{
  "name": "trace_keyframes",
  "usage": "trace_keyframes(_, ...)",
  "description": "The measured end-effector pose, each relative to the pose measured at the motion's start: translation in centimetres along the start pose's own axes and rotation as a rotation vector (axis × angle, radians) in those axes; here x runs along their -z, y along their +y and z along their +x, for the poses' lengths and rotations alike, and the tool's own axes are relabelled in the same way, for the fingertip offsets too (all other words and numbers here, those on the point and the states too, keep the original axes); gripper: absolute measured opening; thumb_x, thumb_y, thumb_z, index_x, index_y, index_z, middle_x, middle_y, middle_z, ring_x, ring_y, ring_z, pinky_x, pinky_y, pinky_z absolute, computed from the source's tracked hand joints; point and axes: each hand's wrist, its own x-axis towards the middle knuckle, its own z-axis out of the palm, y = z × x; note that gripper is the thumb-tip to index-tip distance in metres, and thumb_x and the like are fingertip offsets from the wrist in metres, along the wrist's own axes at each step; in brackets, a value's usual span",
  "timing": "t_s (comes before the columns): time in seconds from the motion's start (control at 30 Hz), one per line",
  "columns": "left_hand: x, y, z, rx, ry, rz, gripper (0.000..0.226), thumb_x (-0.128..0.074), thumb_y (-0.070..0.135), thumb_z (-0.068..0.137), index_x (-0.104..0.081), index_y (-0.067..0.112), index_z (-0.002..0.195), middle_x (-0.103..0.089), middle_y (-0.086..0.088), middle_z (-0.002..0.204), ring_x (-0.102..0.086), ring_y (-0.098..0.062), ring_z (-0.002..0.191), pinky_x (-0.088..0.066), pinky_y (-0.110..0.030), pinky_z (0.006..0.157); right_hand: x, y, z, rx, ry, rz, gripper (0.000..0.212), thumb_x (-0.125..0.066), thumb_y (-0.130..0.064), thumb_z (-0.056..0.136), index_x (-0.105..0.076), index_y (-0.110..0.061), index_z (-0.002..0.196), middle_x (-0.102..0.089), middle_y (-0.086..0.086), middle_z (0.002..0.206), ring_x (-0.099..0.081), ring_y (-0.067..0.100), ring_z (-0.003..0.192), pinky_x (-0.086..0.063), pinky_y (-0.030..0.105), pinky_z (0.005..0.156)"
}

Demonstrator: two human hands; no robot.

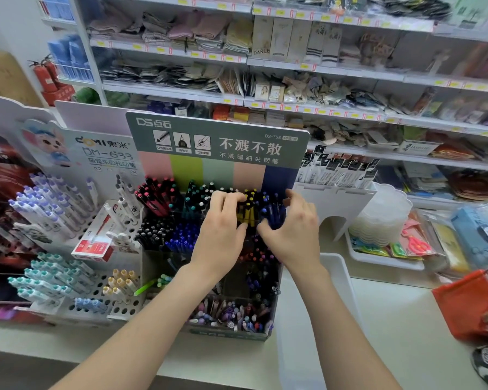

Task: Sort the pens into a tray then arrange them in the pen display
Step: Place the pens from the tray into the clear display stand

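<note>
The pen display (217, 147) stood on the tabletop (406, 319) near its front edge. A pegged rack (68, 249) sat just left of it and the tray (347, 280) just right. The left hand (223, 229) and right hand (290, 232), side by side, reached over the front compartments and held pens (250, 205) in the back row. Shelves (321, 108) ran behind the tabletop.

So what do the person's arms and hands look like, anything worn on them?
The left forearm and right forearm are bare, with no sleeve in view. The left hand and right hand wear no gloves, and no ring, watch or bracelet shows.
</note>
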Motion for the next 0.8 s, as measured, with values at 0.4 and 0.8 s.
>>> trace_keyframes(0.4,-1.1,1.3,3.9,-0.076,-0.093,0.263,0.042,-0.073,0.009,0.094,-0.062,0.015,0.134,-0.050,-0.009,0.129,-0.068,-0.038,0.093,-0.058,-0.052,0.078,-1.4,0.1,0.0,-0.152,0.059,0.102,0.068,-0.086,-0.032,0.084,-0.055,-0.014,0.141,-0.069,0.004,0.124,-0.058,0.028,0.115,-0.049,0.043,0.098)
trace_keyframes(0.8,-0.1,1.3,4.8,-0.155,-0.202,0.560,0.036,-0.070,0.021,0.093,-0.064,0.027,0.128,-0.051,-0.008,0.124,-0.065,-0.035,0.064,-0.045,-0.036,0.047,-1.1,0.1,1.1,-0.108,-0.014,0.009,0.049,-0.081,-0.039,0.082,-0.063,-0.021,0.124,-0.071,-0.001,0.107,-0.057,0.031,0.104,-0.037,0.042,0.087)
